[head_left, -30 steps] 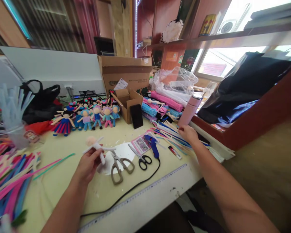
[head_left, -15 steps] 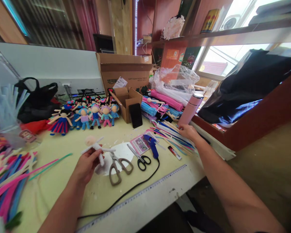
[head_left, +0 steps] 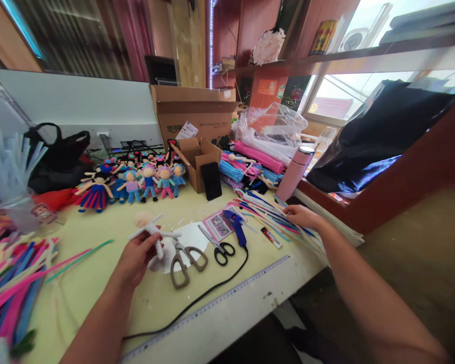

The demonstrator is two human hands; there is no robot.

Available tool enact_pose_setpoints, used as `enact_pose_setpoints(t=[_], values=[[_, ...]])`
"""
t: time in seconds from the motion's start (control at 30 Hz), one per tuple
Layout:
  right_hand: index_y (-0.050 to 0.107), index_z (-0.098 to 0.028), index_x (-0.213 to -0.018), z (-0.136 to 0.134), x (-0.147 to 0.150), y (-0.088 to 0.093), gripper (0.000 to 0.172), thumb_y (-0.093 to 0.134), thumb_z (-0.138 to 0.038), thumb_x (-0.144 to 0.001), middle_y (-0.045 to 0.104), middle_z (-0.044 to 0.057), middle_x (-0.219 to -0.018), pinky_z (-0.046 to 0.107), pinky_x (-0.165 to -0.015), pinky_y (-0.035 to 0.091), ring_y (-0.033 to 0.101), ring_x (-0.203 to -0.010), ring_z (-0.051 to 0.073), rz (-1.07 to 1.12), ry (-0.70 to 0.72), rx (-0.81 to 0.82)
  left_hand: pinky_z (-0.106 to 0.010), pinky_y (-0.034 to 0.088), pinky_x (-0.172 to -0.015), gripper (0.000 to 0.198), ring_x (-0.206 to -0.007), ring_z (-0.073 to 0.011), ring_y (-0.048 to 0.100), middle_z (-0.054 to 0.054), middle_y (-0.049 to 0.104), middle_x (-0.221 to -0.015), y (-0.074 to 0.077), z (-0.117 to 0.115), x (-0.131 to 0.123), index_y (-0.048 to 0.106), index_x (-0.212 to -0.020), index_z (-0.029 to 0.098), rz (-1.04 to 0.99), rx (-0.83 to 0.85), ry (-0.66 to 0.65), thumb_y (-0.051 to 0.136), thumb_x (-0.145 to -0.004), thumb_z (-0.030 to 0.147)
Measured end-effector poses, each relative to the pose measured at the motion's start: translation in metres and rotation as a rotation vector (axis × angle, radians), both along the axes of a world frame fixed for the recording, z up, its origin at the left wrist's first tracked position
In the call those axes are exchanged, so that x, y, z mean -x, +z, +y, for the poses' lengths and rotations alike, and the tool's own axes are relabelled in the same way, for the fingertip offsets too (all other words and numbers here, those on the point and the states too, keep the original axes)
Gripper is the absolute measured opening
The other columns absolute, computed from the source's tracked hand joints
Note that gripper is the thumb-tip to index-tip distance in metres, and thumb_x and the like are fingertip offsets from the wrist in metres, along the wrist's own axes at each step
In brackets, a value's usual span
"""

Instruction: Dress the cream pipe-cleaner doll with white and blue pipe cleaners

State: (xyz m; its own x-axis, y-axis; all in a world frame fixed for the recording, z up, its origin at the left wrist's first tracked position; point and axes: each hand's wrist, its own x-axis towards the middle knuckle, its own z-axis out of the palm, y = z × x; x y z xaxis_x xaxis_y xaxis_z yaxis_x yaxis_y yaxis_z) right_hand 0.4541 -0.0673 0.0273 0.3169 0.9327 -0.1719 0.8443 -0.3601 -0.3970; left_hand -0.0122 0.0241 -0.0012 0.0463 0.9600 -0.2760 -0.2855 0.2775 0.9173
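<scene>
My left hand [head_left: 140, 255] pinches a white doll body [head_left: 150, 230] made of fuzzy pipe cleaners, with a round beige head and arms spread sideways. It is held over a white patch [head_left: 197, 237] on the tabletop. At the right, my right hand [head_left: 305, 216] reaches into a loose pile of coloured pipe cleaners [head_left: 261, 210], its fingertips closed on some of them; which strands is too small to tell. Between the hands lie grey-handled scissors [head_left: 184, 263], black-handled scissors [head_left: 220, 250] and a blue glue gun [head_left: 237, 230].
Finished dolls [head_left: 149, 182] stand in rows at the back, beside an open cardboard box [head_left: 199, 162] and a black phone [head_left: 211, 181]. A pink bottle [head_left: 294, 174] stands behind the right pile. More pipe cleaners [head_left: 18, 288] lie at the left. A ruler [head_left: 212, 306] runs along the front edge.
My right hand has moved from beside the bottle's base slightly towards me and to the right over the pipe cleaners. My left hand keeps the doll body in nearly the same place.
</scene>
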Motion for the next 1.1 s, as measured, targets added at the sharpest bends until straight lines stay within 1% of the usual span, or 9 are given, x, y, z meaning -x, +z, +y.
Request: enact_pose_setpoints(t=[0.2,0.4,0.53,0.63,0.73,0.83,0.93,1.03,1.1], values=[[0.066,-0.018,-0.103,-0.013,-0.005,-0.003,0.034,0.047,-0.019,-0.075,0.064,-0.001,-0.068,0.021,-0.056,0.039,0.055,-0.060,0.012,-0.028,-0.038,-0.025,-0.017,0.045,-0.044,0.034,-0.048,-0.0094,0.055,0.000,0.063,-0.058,0.004,-0.003,-0.002,0.067,-0.086,0.013,0.012,0.021,0.012,0.075,-0.053,0.018],[0.068,-0.021,-0.088,-0.015,-0.015,-0.007,0.025,0.049,-0.018,-0.072,0.066,0.003,-0.081,0.025,-0.058,0.035,0.057,-0.072,0.017,-0.228,-0.153,-0.031,-0.017,0.046,-0.044,0.033,-0.047,-0.0097,0.055,0.000,0.063,-0.058,0.002,-0.001,-0.001,0.068,-0.084,0.014,0.023,0.017,0.009,0.076,-0.052,0.020],[0.067,-0.021,-0.083,-0.021,-0.018,-0.005,0.019,0.050,-0.020,-0.074,0.066,0.005,-0.081,0.026,-0.056,0.033,0.057,-0.073,0.018,-0.298,-0.188,0.003,-0.017,0.046,-0.044,0.033,-0.047,-0.0097,0.055,0.000,0.063,-0.058,0.002,-0.001,-0.001,0.068,-0.083,0.014,0.018,0.021,0.010,0.076,-0.052,0.019],[0.065,-0.021,-0.077,-0.032,-0.020,0.002,0.015,0.051,-0.024,-0.076,0.066,0.005,-0.079,0.026,-0.056,0.033,0.058,-0.072,0.019,-0.326,-0.198,0.021,-0.017,0.046,-0.043,0.033,-0.047,-0.0100,0.055,0.000,0.063,-0.057,0.002,-0.001,-0.002,0.068,-0.084,0.013,0.016,0.022,0.008,0.076,-0.052,0.019],[0.064,-0.022,-0.071,-0.043,-0.022,0.014,0.013,0.052,-0.026,-0.075,0.065,0.006,-0.077,0.027,-0.054,0.033,0.057,-0.068,0.019,-0.348,-0.249,0.075,-0.017,0.046,-0.043,0.034,-0.047,-0.0098,0.055,0.000,0.063,-0.057,0.001,-0.001,-0.002,0.068,-0.085,0.013,0.022,0.025,0.006,0.076,-0.053,0.019],[0.064,-0.022,-0.073,-0.049,-0.022,0.025,0.015,0.050,-0.026,-0.077,0.066,0.007,-0.080,0.028,-0.054,0.033,0.058,-0.070,0.020,-0.382,-0.304,0.078,-0.017,0.046,-0.043,0.036,-0.047,-0.0098,0.055,0.000,0.064,-0.058,-0.001,0.000,-0.001,0.067,-0.088,0.014,0.031,0.032,-0.007,0.076,-0.053,0.019],[0.065,-0.022,-0.083,-0.040,-0.016,0.028,0.020,0.046,-0.026,-0.080,0.066,0.007,-0.086,0.028,-0.057,0.034,0.059,-0.076,0.020,-0.426,-0.297,-0.067,-0.017,0.046,-0.044,0.038,-0.048,-0.0102,0.056,0.000,0.064,-0.059,-0.003,0.000,-0.001,0.067,-0.089,0.014,0.042,0.037,-0.011,0.076,-0.053,0.020],[0.066,-0.021,-0.090,-0.019,-0.007,0.021,0.024,0.043,-0.024,-0.082,0.065,0.008,-0.094,0.027,-0.061,0.036,0.059,-0.081,0.020,-0.449,-0.215,-0.224,-0.017,0.045,-0.044,0.039,-0.047,-0.0097,0.055,0.000,0.063,-0.058,-0.002,0.000,-0.001,0.066,-0.090,0.014,0.050,0.038,-0.014,0.077,-0.053,0.021],[0.066,-0.019,-0.093,-0.001,-0.002,0.014,0.026,0.042,-0.022,-0.083,0.066,0.009,-0.097,0.027,-0.066,0.039,0.060,-0.083,0.020,-0.445,-0.169,-0.259,-0.017,0.044,-0.043,0.040,-0.047,-0.0095,0.054,0.001,0.063,-0.057,-0.001,-0.001,0.000,0.066,-0.090,0.014,0.049,0.035,-0.016,0.077,-0.052,0.022]])
